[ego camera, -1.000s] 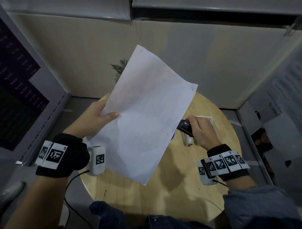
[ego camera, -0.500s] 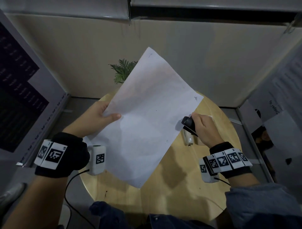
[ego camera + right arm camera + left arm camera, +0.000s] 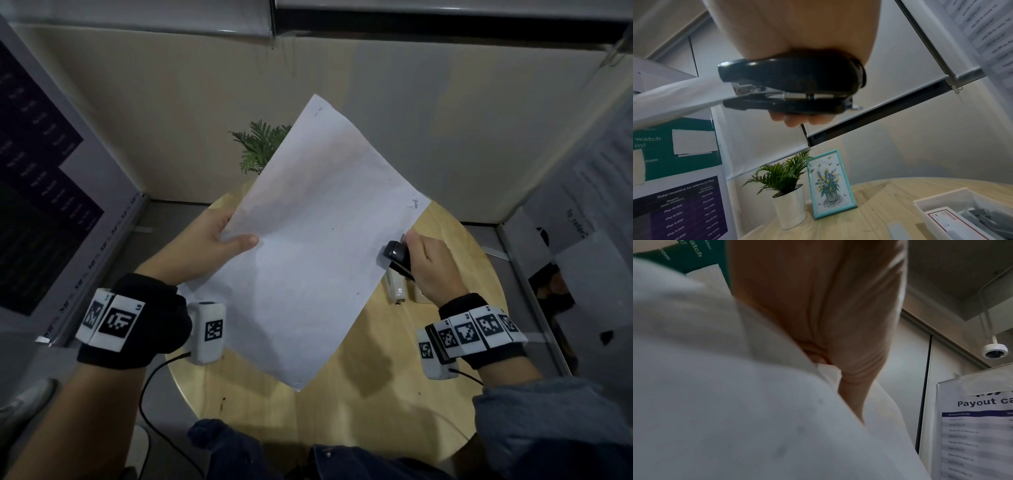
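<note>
Hanging tilted in mid-air, the white sheet of paper [image 3: 308, 246] looked faintly creased, its long axis running from the near corner up toward the far wall [image 3: 171, 102]. Its right edge sat in the mouth of a black stapler [image 3: 395, 254]. The left hand [image 3: 202, 246] pinched the left edge, the right hand [image 3: 433, 270] gripped the stapler, above a round wooden table [image 3: 394, 394].

An office is indicated by the payout notice [image 3: 978, 426] and incentive poster [image 3: 680, 206] displayed on the walls, the ceiling camera [image 3: 995, 351] and the staple tray [image 3: 941, 195] on the wooden table [image 3: 884, 199].
</note>
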`<action>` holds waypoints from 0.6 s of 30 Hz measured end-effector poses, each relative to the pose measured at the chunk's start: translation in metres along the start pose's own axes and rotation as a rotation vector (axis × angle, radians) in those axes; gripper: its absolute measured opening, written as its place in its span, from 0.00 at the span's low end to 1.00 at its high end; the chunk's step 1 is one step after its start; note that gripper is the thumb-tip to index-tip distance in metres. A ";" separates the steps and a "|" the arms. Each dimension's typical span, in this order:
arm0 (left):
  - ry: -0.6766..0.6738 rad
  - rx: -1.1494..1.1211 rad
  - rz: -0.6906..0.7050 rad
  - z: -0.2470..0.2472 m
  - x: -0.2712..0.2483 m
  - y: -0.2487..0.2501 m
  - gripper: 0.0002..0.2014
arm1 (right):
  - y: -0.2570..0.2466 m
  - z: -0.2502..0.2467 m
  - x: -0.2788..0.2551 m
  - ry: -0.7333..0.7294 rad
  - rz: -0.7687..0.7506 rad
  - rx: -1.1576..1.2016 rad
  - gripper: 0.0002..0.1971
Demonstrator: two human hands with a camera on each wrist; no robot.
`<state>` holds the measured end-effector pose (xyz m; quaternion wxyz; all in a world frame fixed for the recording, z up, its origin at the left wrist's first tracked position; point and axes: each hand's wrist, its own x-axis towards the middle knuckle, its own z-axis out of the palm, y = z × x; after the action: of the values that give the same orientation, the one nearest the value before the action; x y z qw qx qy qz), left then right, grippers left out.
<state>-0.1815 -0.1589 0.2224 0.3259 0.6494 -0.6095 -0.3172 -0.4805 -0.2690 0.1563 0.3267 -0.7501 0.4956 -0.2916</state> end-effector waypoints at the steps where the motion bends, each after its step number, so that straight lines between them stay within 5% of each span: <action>1: 0.003 0.003 0.001 0.000 0.000 -0.001 0.13 | 0.002 0.001 0.001 0.013 0.006 -0.030 0.22; 10: 0.018 0.016 -0.058 0.004 0.004 -0.008 0.15 | 0.003 0.007 0.002 0.098 -0.003 -0.257 0.24; 14: 0.057 -0.090 -0.085 0.013 0.006 -0.019 0.12 | 0.012 0.010 0.013 -0.034 0.228 -0.022 0.29; 18: 0.276 -0.257 -0.121 0.026 0.001 -0.029 0.13 | 0.034 0.027 0.024 -0.171 0.487 0.133 0.28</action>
<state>-0.1856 -0.1596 0.1832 0.4668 0.6753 -0.4734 -0.3194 -0.4709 -0.2957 0.1162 0.4763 -0.6076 0.6118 -0.1720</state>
